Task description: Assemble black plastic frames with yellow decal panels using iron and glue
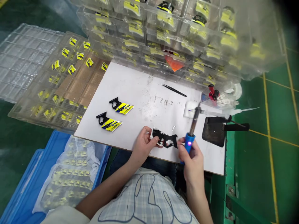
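Note:
My left hand (145,143) pinches a black plastic part (171,140) over the front of the white board, its dark inner side turned up. In my right hand (192,155) is a blue-handled soldering iron (189,141), its metal tip pointing up and away, a pink light glowing on the handle. The iron is beside the part, not touching it. Two similar parts with yellow, blue and black faces, an upper one (123,107) and a lower one (111,124), lie to the left. Black tweezers (174,90) rest farther back.
Stacked clear trays (161,46) of yellow parts rise behind the white board (140,84). Another parts tray (52,99) lies left, above a blue crate (50,144). At right are a syringe (210,113), a black iron stand (215,132) and a white block (188,109).

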